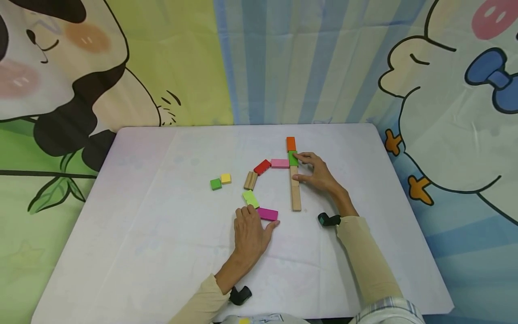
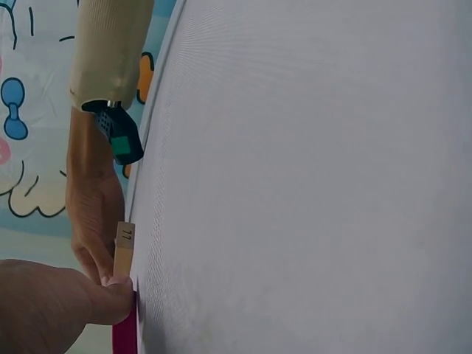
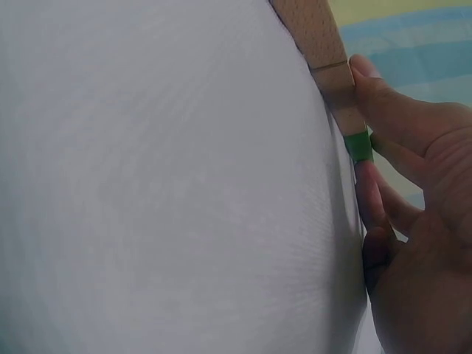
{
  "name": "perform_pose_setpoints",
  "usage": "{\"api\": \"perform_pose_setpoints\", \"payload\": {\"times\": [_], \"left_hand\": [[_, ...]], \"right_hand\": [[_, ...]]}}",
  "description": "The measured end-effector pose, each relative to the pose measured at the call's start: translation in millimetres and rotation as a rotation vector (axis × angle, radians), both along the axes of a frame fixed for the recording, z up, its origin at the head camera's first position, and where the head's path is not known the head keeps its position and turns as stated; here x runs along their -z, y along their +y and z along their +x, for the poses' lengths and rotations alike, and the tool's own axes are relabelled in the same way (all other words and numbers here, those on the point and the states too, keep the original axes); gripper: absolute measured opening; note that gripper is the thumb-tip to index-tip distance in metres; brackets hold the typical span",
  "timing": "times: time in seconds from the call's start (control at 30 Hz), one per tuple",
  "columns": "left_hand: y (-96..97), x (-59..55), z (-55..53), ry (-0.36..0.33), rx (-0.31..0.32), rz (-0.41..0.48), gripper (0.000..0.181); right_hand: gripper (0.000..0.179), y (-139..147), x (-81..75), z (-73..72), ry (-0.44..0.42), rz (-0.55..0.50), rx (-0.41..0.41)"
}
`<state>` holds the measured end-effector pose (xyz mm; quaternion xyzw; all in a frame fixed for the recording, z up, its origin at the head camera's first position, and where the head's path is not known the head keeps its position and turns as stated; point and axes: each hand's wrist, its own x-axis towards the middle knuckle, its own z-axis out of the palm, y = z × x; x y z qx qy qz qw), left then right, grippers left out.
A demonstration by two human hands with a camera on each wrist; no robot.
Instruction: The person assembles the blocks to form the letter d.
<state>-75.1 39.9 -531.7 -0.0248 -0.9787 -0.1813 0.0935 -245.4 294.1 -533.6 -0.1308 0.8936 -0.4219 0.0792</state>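
Observation:
My left hand (image 1: 250,234) lies low over the table, its fingertips right at the lime block (image 1: 250,199) and the left end of a magenta block (image 1: 267,214). Its thumb reaches the magenta block's right end. The right hand (image 1: 317,173) touches the right side of a straight column. There, its index finger meets a green block (image 1: 293,158) and its thumb meets a plain wooden block (image 1: 294,176). In the right wrist view, thumb and fingers lie along the wooden blocks (image 3: 343,92) and the green block (image 3: 358,146). An orange block (image 1: 291,144) tops the column.
A pink block (image 1: 280,164), a red block (image 1: 262,167) and wooden pieces (image 1: 250,180) curve from the column toward the lime block. Loose to the left lie a green cube (image 1: 216,184) and a yellow cube (image 1: 225,178). The white table (image 1: 162,252) meets a printed cloth backdrop.

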Motion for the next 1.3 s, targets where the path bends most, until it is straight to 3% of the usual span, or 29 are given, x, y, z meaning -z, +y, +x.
{"api": "perform_pose_setpoints", "payload": {"times": [0.4,0.93,1.17,1.3], "left_hand": [[3.0,0.0,-1.9,-0.024,-0.017,-0.048,0.08],[4.4,-0.5,-2.3,-0.001,-0.024,-0.054,0.079],[-0.3,-4.2,-0.4,-0.051,-0.019,0.006,0.082],[-6.8,-7.1,-0.3,-0.11,-0.008,0.106,0.069]], "right_hand": [[0.084,0.1,1.3,-1.3,0.002,-0.011,-0.007],[0.084,1.1,2.4,-1.2,-0.001,-0.017,0.0],[0.084,0.2,2.2,-1.7,-0.009,-0.008,0.002],[0.085,1.3,2.5,-0.9,-0.008,-0.012,0.0]]}}
